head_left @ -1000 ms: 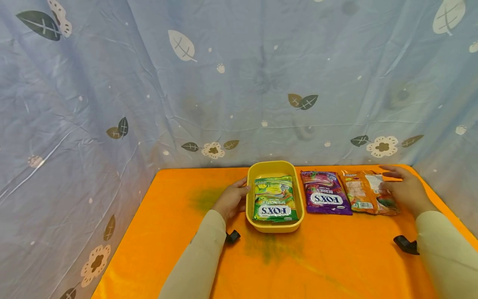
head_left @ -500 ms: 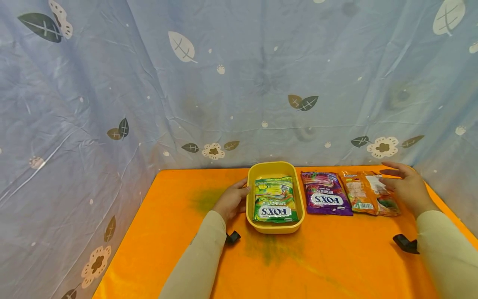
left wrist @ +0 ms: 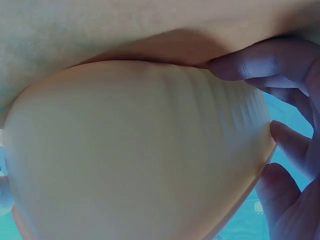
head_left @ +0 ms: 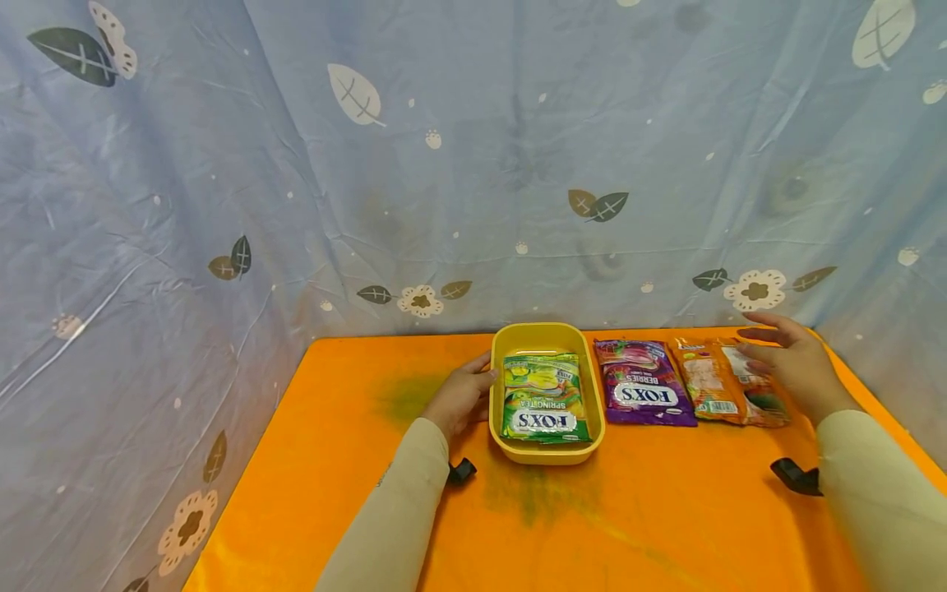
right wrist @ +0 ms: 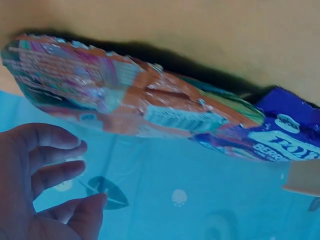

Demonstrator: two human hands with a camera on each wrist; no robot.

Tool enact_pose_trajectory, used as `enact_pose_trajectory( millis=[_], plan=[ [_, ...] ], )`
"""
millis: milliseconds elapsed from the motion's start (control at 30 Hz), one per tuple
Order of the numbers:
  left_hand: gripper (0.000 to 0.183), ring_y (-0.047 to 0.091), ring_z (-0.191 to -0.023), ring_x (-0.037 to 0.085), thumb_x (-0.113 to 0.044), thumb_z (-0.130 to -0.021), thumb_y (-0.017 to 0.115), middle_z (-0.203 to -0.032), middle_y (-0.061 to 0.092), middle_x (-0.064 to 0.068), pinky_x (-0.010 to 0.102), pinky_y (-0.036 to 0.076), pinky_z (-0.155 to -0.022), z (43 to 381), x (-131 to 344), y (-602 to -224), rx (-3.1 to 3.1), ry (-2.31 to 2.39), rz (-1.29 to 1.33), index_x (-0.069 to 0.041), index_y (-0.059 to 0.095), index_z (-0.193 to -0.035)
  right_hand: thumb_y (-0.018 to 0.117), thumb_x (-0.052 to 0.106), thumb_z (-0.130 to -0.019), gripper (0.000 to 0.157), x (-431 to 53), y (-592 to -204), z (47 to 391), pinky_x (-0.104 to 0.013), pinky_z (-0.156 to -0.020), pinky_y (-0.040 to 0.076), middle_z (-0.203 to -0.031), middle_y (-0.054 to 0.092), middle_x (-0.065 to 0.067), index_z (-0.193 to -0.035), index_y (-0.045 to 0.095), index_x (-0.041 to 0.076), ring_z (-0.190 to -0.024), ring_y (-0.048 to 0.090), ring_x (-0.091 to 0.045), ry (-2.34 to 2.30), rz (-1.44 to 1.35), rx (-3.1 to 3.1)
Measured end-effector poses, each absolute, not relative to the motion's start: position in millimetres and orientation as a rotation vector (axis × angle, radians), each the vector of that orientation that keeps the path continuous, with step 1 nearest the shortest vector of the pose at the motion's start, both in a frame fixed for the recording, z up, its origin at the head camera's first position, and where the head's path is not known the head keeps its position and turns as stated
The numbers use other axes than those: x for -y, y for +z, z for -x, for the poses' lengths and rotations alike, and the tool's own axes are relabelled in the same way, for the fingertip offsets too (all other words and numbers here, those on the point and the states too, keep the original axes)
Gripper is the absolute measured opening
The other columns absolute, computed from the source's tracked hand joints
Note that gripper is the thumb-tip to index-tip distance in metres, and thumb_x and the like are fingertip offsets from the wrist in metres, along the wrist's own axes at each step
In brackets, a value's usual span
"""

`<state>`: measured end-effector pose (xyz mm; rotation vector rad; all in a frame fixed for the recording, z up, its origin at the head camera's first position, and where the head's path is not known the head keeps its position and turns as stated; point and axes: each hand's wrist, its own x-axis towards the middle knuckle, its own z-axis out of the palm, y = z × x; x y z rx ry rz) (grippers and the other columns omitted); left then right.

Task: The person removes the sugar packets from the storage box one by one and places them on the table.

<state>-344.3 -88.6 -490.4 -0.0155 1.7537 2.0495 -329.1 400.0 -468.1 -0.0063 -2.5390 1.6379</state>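
Note:
My left hand (head_left: 460,396) rests against the left side of a yellow plastic tub (head_left: 547,456). In the left wrist view its fingertips (left wrist: 287,140) touch the tub's outer wall near the rim. Inside the tub lies a green Fox's Spring Tea candy bag (head_left: 546,399). My right hand (head_left: 795,366) hovers at the right edge of an orange candy bag (head_left: 713,382), fingers spread and bent, with nothing between them. The right wrist view shows the orange bag's barcode (right wrist: 177,117) and a gap between hand and bag. A purple Fox's Berries candy bag (head_left: 644,385) lies between tub and orange bag.
Everything stands on an orange-covered table (head_left: 629,510) with dark green stains. A blue patterned curtain (head_left: 510,164) hangs along the back and both sides. Black straps (head_left: 797,477) stick out by both wrists.
My right hand has drifted slightly up and to the left over the orange bag's edge. My left hand stays against the tub, and the bags have not moved.

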Motion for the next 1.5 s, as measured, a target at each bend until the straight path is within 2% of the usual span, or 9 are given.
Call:
enact_pose_trajectory(
  millis=[167, 333, 400, 633, 700, 867, 1067, 1167, 1500],
  plan=[
    [0.051, 0.061, -0.105, 0.028, -0.025, -0.100, 0.051, -0.126, 0.059, 0.011, 0.045, 0.053, -0.080, 344, 89, -490, -1.766, 2.044, 0.018, -0.030, 0.036, -0.149, 0.059, 0.034, -0.095, 0.062, -391, -464, 330, -0.029, -0.077, 0.054, -0.138, 0.040, -0.018, -0.150, 0.032, 0.030, -0.099, 0.061, -0.009, 1.656, -0.023, 2.554],
    [0.053, 0.062, -0.105, 0.029, -0.024, -0.101, 0.051, -0.126, 0.059, 0.011, 0.045, 0.053, -0.079, 344, 89, -490, -1.764, 2.036, 0.025, -0.029, 0.034, -0.150, 0.059, 0.040, -0.094, 0.063, -377, -458, 332, -0.046, -0.081, 0.052, -0.144, 0.038, -0.017, -0.150, 0.029, 0.038, -0.113, 0.053, -0.036, 1.625, 0.002, 2.609],
    [0.053, 0.062, -0.105, 0.029, -0.024, -0.101, 0.051, -0.126, 0.059, 0.011, 0.045, 0.053, -0.079, 344, 88, -489, -1.764, 2.034, 0.026, -0.028, 0.033, -0.151, 0.059, 0.042, -0.094, 0.064, -372, -456, 333, -0.049, -0.084, 0.051, -0.144, 0.038, -0.016, -0.150, 0.028, 0.039, -0.117, 0.049, -0.042, 1.637, -0.019, 2.619],
    [0.051, 0.062, -0.105, 0.027, -0.026, -0.100, 0.052, -0.127, 0.057, 0.009, 0.044, 0.054, -0.078, 345, 88, -489, -1.783, 2.025, 0.059, -0.032, 0.036, -0.149, 0.060, 0.033, -0.095, 0.065, -344, -444, 340, -0.037, -0.086, 0.051, -0.141, 0.040, -0.017, -0.151, 0.029, 0.030, -0.107, 0.059, -0.015, 1.804, -0.223, 2.556],
    [0.051, 0.061, -0.105, 0.026, -0.025, -0.100, 0.052, -0.128, 0.057, 0.009, 0.043, 0.054, -0.078, 345, 88, -489, -1.789, 2.021, 0.063, -0.032, 0.037, -0.148, 0.061, 0.031, -0.095, 0.065, -334, -439, 341, -0.035, -0.084, 0.052, -0.142, 0.039, -0.018, -0.151, 0.029, 0.029, -0.105, 0.060, -0.012, 1.864, -0.271, 2.535],
    [0.051, 0.061, -0.105, 0.026, -0.025, -0.100, 0.052, -0.128, 0.057, 0.009, 0.043, 0.054, -0.079, 346, 88, -489, -1.787, 2.017, 0.056, -0.032, 0.036, -0.149, 0.061, 0.026, -0.096, 0.062, -311, -432, 341, -0.036, -0.084, 0.052, -0.141, 0.039, -0.019, -0.150, 0.030, 0.026, -0.106, 0.059, -0.016, 1.975, -0.352, 2.503],
    [0.052, 0.063, -0.103, 0.025, -0.026, -0.099, 0.054, -0.126, 0.058, 0.008, 0.044, 0.054, -0.078, 346, 88, -490, -1.786, 2.018, 0.074, -0.033, 0.038, -0.148, 0.061, 0.022, -0.096, 0.059, -287, -427, 341, -0.052, -0.087, 0.047, -0.140, 0.039, -0.018, -0.148, 0.033, 0.025, -0.112, 0.057, -0.028, 2.063, -0.457, 2.469],
    [0.052, 0.063, -0.103, 0.024, -0.026, -0.099, 0.054, -0.127, 0.058, 0.007, 0.044, 0.054, -0.077, 345, 88, -489, -1.794, 2.010, 0.086, -0.034, 0.037, -0.148, 0.061, 0.023, -0.095, 0.058, -276, -425, 340, -0.056, -0.090, 0.044, -0.141, 0.039, -0.015, -0.147, 0.035, 0.028, -0.114, 0.055, -0.031, 2.091, -0.479, 2.474],
    [0.053, 0.062, -0.104, 0.026, -0.026, -0.099, 0.053, -0.127, 0.058, 0.007, 0.044, 0.054, -0.078, 344, 88, -489, -1.785, 2.008, 0.078, -0.032, 0.036, -0.149, 0.063, 0.025, -0.094, 0.060, -238, -422, 331, -0.057, -0.093, 0.041, -0.144, 0.035, -0.014, -0.146, 0.035, 0.028, -0.123, 0.046, -0.040, 2.235, -0.562, 2.472]
  ],
)
